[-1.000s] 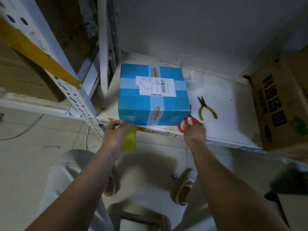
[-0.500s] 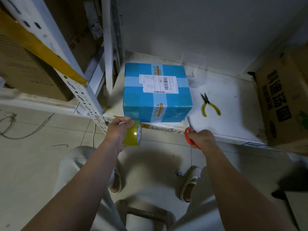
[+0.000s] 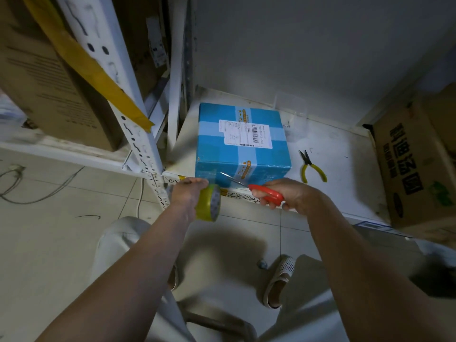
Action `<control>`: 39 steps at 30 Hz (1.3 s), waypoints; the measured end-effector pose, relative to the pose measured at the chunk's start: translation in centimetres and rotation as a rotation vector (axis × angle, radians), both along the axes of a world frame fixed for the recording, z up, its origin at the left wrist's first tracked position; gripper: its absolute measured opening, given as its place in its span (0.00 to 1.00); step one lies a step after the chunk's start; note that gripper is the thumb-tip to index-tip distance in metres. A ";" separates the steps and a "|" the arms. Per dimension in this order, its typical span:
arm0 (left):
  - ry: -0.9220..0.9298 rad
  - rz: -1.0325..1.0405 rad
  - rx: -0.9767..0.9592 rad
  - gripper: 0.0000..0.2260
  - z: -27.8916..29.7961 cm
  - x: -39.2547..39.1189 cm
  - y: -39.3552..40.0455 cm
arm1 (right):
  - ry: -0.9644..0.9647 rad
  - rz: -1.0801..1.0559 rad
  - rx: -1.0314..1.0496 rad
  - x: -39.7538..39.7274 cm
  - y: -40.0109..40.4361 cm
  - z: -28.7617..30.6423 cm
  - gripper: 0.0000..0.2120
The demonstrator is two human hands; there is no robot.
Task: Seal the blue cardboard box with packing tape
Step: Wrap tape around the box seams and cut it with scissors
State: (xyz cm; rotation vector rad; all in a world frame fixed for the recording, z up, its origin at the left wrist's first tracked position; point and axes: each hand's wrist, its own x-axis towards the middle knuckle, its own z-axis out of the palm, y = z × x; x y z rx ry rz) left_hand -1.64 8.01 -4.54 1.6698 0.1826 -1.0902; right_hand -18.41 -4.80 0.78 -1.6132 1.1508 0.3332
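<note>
Tape roll and scissors held before the blue box (image 3: 241, 144)
Left hand (image 3: 188, 193) grips tape roll (image 3: 209, 203); right hand (image 3: 288, 193) clutching red scissors (image 3: 261, 191) has swung blades toward it, likely to cut

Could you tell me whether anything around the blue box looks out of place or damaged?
A strip of yellow tape hangs loose diagonally across the white shelf upright. The blue box looks intact, taped both ways.

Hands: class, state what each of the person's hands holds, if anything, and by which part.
The left hand grips the tape roll round its outer rim. The right hand holds the scissors by their red handles.
</note>
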 end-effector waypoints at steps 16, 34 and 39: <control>-0.034 -0.086 -0.007 0.06 -0.1 1.1 0.2 | 0.117 0.181 -0.070 6.1 -1.2 0.5 0.15; -0.116 -0.241 0.064 0.05 -0.3 1.7 1.2 | 0.122 0.298 -0.241 6.4 -0.9 -0.1 0.19; -0.212 -0.362 0.064 0.04 -1.7 0.4 3.0 | 0.326 0.555 -0.213 5.1 0.0 -0.7 0.19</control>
